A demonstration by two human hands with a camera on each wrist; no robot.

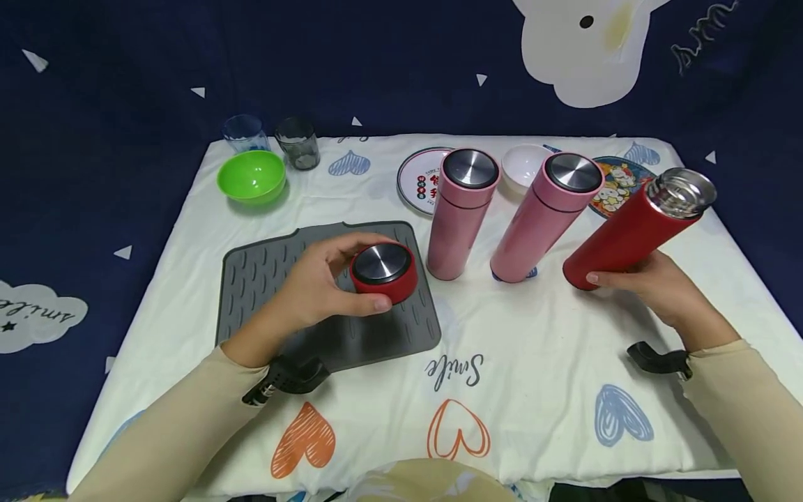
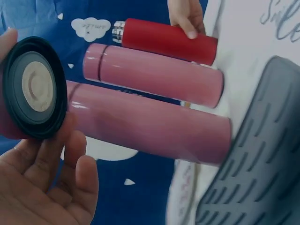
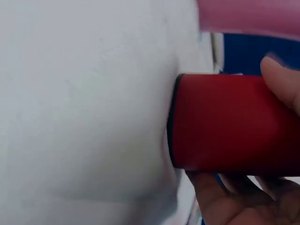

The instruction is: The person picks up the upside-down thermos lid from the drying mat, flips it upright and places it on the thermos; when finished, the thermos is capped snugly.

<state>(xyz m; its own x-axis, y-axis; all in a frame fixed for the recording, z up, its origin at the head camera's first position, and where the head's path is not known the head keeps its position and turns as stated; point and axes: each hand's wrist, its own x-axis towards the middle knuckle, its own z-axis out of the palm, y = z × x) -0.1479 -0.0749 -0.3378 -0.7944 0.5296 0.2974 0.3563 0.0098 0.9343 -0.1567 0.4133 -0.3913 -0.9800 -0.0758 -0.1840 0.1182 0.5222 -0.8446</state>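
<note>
My left hand (image 1: 320,282) holds a red thermos lid (image 1: 384,270) with a steel top between thumb and fingers, above the grey drying mat (image 1: 251,279). The lid's dark underside and pale inner disc show in the left wrist view. Around the lower part of a red thermos (image 1: 617,237), my right hand (image 1: 659,293) is curled. That thermos has no lid on, and its steel mouth shows. Its base meets the cloth in the right wrist view. Left of it stand two pink thermoses, a nearer one (image 1: 542,219) and another (image 1: 461,223), both with lids on.
A green bowl (image 1: 252,176) and two glasses, one blue (image 1: 245,132) and one grey (image 1: 298,143), stand at the back left. Behind the thermoses are a white round plate (image 1: 414,178), a white bowl (image 1: 522,167) and a patterned plate (image 1: 617,167). A patterned white cloth (image 1: 502,362) covers the table.
</note>
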